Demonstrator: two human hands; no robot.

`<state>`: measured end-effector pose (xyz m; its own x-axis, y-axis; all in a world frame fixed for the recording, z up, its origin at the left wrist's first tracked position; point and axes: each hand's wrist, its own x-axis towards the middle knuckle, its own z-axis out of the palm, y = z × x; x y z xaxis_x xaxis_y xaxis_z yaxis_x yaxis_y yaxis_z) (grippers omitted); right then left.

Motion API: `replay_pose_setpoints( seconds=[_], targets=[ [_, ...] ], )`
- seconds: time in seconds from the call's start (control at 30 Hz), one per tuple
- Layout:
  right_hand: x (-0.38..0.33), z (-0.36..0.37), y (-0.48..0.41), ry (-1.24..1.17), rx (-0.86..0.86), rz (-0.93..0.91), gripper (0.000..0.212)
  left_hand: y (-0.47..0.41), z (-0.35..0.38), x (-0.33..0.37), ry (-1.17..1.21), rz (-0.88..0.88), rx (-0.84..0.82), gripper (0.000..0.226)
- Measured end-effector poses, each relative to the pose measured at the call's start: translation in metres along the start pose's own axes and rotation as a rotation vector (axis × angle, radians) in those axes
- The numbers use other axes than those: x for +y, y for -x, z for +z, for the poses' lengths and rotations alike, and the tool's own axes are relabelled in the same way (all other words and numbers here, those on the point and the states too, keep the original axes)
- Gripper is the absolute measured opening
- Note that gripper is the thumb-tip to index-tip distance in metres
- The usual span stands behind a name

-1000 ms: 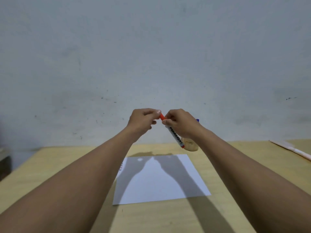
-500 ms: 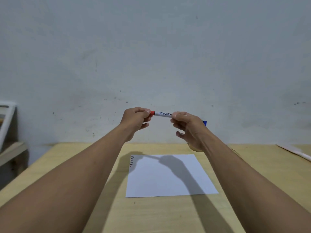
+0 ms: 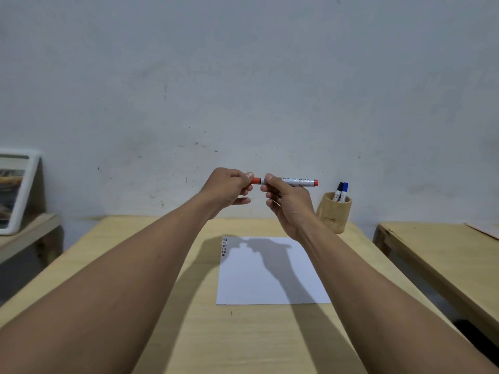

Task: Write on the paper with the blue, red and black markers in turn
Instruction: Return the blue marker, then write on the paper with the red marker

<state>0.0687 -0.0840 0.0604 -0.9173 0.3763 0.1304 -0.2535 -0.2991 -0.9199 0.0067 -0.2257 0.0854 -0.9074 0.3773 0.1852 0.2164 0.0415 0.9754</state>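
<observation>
Red marker (image 3: pixel 294 181), two hands (image 3: pixel 229 188)

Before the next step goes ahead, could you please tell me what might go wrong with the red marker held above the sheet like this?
1. The left hand pinches the cap end and the right hand the barrel of the red marker, directly above the paper; a sudden release could jerk the tip and cause a stray mark.
2. A freed cap could drop and roll off the table.
3. The right elbow swings near the wooden cup holding the other markers.
</observation>
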Motion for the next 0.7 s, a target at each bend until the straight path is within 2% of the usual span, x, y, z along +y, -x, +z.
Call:
replay_pose_setpoints(
  seconds=[0.2,0.27,0.37,0.43,0.47,0.6,0.7],
  targets=[
    [0.019,0.001,-0.008,0.031,0.006,0.02,0.01,-0.006,-0.025,-0.027,-0.073,-0.021,0.11,0.034],
    [0.028,-0.002,-0.008,0.047,0.01,0.052,0.013,-0.009,-0.036,-0.044,-0.217,0.001,0.153,0.028],
    [0.044,-0.003,-0.007,0.114,0.003,0.098,0.014,-0.011,-0.044,-0.065,-0.581,0.046,0.19,0.019],
    [0.057,-0.001,-0.007,0.161,-0.011,0.123,0.014,-0.011,-0.047,-0.082,-0.687,0.007,0.168,0.011],
    [0.063,0.0,-0.007,0.185,-0.017,0.131,0.014,-0.01,-0.048,-0.091,-0.71,-0.024,0.167,0.014],
    [0.09,0.006,-0.008,0.4,-0.024,0.094,0.007,-0.011,-0.052,-0.123,-0.858,-0.027,0.153,0.011],
    [0.11,0.009,-0.007,0.584,-0.034,0.062,0.014,-0.009,-0.049,-0.141,-0.91,0.011,0.132,0.02]
  ],
)
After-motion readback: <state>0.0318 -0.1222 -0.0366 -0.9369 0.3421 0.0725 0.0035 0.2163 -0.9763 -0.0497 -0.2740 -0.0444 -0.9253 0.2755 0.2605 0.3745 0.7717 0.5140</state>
